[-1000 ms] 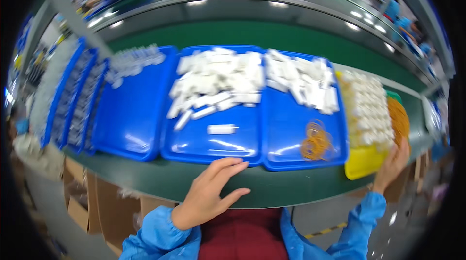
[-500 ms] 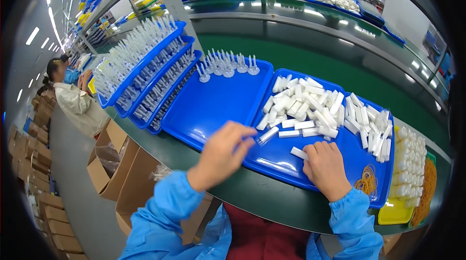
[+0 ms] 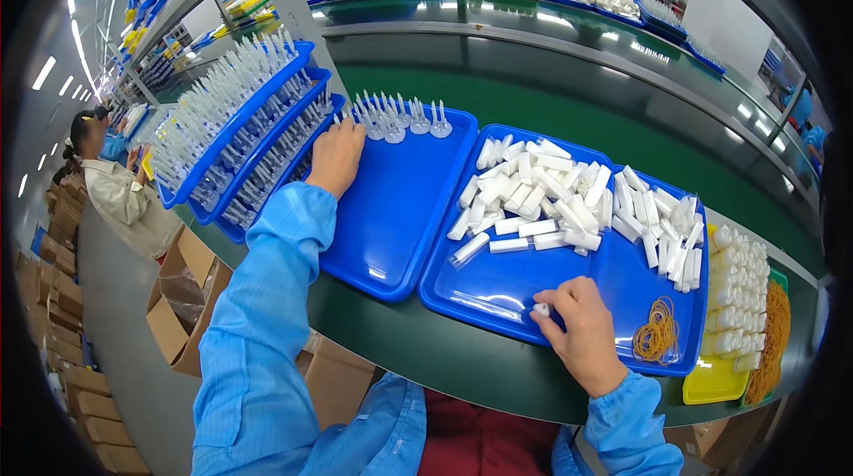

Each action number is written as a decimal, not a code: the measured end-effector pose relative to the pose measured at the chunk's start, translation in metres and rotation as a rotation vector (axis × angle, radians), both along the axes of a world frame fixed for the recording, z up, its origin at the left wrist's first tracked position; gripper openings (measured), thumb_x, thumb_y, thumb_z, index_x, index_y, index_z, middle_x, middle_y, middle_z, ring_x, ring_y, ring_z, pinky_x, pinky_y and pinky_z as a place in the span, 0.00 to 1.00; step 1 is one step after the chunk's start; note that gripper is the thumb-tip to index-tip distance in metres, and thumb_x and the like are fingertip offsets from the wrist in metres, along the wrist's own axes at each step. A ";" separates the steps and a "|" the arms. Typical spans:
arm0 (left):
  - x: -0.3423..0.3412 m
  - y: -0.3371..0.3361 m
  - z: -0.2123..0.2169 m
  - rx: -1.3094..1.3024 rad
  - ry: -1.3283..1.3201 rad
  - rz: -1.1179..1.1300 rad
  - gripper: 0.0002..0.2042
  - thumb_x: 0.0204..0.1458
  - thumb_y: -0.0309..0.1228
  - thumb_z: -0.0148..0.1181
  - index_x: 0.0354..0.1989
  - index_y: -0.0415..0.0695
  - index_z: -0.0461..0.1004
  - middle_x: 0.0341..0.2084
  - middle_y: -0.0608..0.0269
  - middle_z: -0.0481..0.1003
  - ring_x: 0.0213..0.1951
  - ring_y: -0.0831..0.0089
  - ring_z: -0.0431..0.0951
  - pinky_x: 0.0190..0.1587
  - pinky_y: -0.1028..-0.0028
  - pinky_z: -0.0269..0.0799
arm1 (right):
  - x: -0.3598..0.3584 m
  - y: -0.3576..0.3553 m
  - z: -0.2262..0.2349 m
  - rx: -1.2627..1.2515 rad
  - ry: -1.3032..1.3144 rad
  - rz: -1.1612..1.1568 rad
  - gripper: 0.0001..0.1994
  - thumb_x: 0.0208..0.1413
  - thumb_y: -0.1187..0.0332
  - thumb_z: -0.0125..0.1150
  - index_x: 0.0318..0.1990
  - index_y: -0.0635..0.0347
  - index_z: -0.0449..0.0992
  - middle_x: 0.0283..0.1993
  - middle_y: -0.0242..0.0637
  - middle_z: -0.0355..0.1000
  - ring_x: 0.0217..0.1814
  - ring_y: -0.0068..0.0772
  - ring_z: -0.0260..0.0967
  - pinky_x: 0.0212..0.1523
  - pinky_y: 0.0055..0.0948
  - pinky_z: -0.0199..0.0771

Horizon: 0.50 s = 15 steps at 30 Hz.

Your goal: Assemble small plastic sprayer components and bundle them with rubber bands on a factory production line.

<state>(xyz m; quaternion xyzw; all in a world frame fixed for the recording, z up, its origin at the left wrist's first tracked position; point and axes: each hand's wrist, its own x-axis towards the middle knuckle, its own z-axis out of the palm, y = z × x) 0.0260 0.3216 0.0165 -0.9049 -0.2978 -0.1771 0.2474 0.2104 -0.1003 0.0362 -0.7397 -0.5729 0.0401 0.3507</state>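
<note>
1. Small white tube (image 3: 540, 308): short, cylindrical, pinched in the curled fingers of the right hand (image 3: 582, 334) over the near edge of the middle blue tray (image 3: 498, 298).
2. Left hand (image 3: 336, 156): fingers loosely extended, holding nothing, resting at the left blue tray's (image 3: 391, 218) far-left corner beside upright white nozzles (image 3: 400, 116).
3. Change from 0.5 s ago: the left hand has moved from the tube pile (image 3: 533, 196) to the left; the right hand now grips a tube.

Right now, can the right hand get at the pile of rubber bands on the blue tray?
Probably yes: the right hand rests on the blue tray beside the rubber bands, with nothing between them.
</note>
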 end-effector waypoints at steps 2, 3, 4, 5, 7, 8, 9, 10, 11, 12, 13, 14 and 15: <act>-0.002 -0.031 0.015 -0.147 -0.097 -0.059 0.07 0.52 0.22 0.60 0.39 0.40 0.73 0.35 0.54 0.74 0.38 0.55 0.80 0.40 0.60 0.77 | 0.008 -0.007 0.005 0.071 0.056 0.011 0.13 0.50 0.75 0.71 0.44 0.61 0.80 0.35 0.37 0.73 0.40 0.39 0.72 0.41 0.35 0.74; 0.000 -0.059 0.027 -0.261 -0.179 -0.099 0.07 0.52 0.21 0.60 0.40 0.40 0.74 0.35 0.54 0.74 0.38 0.56 0.80 0.40 0.62 0.77 | 0.011 -0.011 0.007 0.105 0.085 0.007 0.14 0.51 0.75 0.70 0.47 0.62 0.80 0.37 0.37 0.75 0.42 0.36 0.73 0.41 0.33 0.75; 0.001 -0.086 0.035 -0.383 -0.258 -0.140 0.08 0.53 0.21 0.61 0.41 0.40 0.74 0.35 0.55 0.75 0.38 0.57 0.81 0.40 0.64 0.78 | 0.010 -0.016 0.009 0.112 0.314 -0.038 0.16 0.53 0.75 0.70 0.50 0.63 0.78 0.39 0.38 0.76 0.43 0.34 0.74 0.42 0.31 0.75; -0.001 -0.113 0.042 -0.554 -0.376 -0.260 0.08 0.52 0.19 0.62 0.40 0.40 0.75 0.35 0.56 0.75 0.36 0.61 0.81 0.38 0.66 0.77 | 0.008 -0.020 0.010 0.121 0.547 -0.083 0.18 0.55 0.76 0.69 0.53 0.63 0.77 0.41 0.38 0.77 0.44 0.31 0.74 0.43 0.29 0.76; -0.004 -0.171 0.041 -0.936 -0.607 -0.404 0.09 0.52 0.17 0.62 0.41 0.40 0.77 0.36 0.57 0.76 0.35 0.68 0.81 0.37 0.71 0.76 | 0.003 -0.025 0.010 0.202 0.928 -0.101 0.22 0.63 0.74 0.62 0.63 0.66 0.68 0.45 0.42 0.79 0.47 0.24 0.74 0.48 0.25 0.75; -0.012 -0.202 0.039 -1.123 -0.714 -0.398 0.10 0.52 0.15 0.62 0.42 0.39 0.78 0.37 0.58 0.77 0.36 0.72 0.80 0.38 0.74 0.76 | 0.001 -0.022 0.006 0.209 1.026 -0.103 0.22 0.64 0.73 0.61 0.64 0.65 0.67 0.45 0.42 0.79 0.46 0.25 0.74 0.48 0.25 0.75; -0.018 -0.228 0.042 -1.197 -0.697 -0.428 0.10 0.54 0.16 0.61 0.44 0.39 0.78 0.40 0.57 0.78 0.38 0.73 0.80 0.39 0.74 0.75 | -0.002 -0.018 0.006 0.212 1.114 -0.113 0.22 0.66 0.72 0.59 0.65 0.65 0.66 0.45 0.42 0.79 0.46 0.25 0.75 0.48 0.26 0.75; -0.021 -0.250 0.040 -1.271 -0.681 -0.469 0.10 0.55 0.16 0.61 0.46 0.38 0.78 0.43 0.56 0.79 0.40 0.75 0.80 0.40 0.74 0.75 | -0.005 -0.015 0.004 0.223 1.194 -0.129 0.22 0.67 0.71 0.58 0.66 0.64 0.65 0.45 0.42 0.78 0.46 0.26 0.75 0.48 0.26 0.75; -0.022 -0.271 0.031 -1.413 -0.756 -0.483 0.10 0.56 0.17 0.60 0.47 0.38 0.77 0.46 0.54 0.79 0.42 0.75 0.80 0.42 0.75 0.74 | -0.009 -0.011 0.002 0.223 1.236 -0.121 0.22 0.70 0.68 0.54 0.68 0.64 0.64 0.44 0.42 0.78 0.46 0.26 0.74 0.47 0.26 0.75; -0.021 -0.289 0.022 -1.558 -0.833 -0.501 0.11 0.57 0.17 0.60 0.48 0.37 0.76 0.48 0.53 0.79 0.44 0.74 0.79 0.43 0.75 0.74 | -0.011 -0.010 -0.002 0.218 1.291 -0.128 0.23 0.71 0.66 0.53 0.69 0.64 0.63 0.46 0.42 0.77 0.46 0.27 0.74 0.46 0.26 0.76; -0.020 -0.303 0.018 -1.642 -0.834 -0.483 0.10 0.58 0.16 0.59 0.47 0.36 0.74 0.47 0.49 0.79 0.47 0.70 0.80 0.49 0.69 0.75 | -0.013 -0.010 -0.002 0.226 1.371 -0.149 0.23 0.71 0.65 0.52 0.69 0.65 0.62 0.46 0.42 0.76 0.47 0.27 0.74 0.46 0.27 0.76; -0.018 -0.315 0.015 -1.726 -0.834 -0.462 0.10 0.58 0.16 0.58 0.47 0.35 0.72 0.47 0.46 0.78 0.49 0.65 0.80 0.55 0.63 0.76 | -0.014 -0.012 -0.003 0.234 1.452 -0.171 0.24 0.72 0.64 0.51 0.70 0.65 0.61 0.47 0.42 0.75 0.47 0.27 0.73 0.45 0.27 0.76; -0.016 -0.323 0.013 -1.735 -0.832 -0.493 0.10 0.58 0.16 0.58 0.47 0.35 0.72 0.47 0.46 0.77 0.49 0.64 0.80 0.56 0.62 0.75 | -0.013 -0.015 -0.004 0.241 1.469 -0.172 0.24 0.72 0.63 0.50 0.70 0.65 0.60 0.47 0.42 0.74 0.47 0.26 0.73 0.45 0.27 0.77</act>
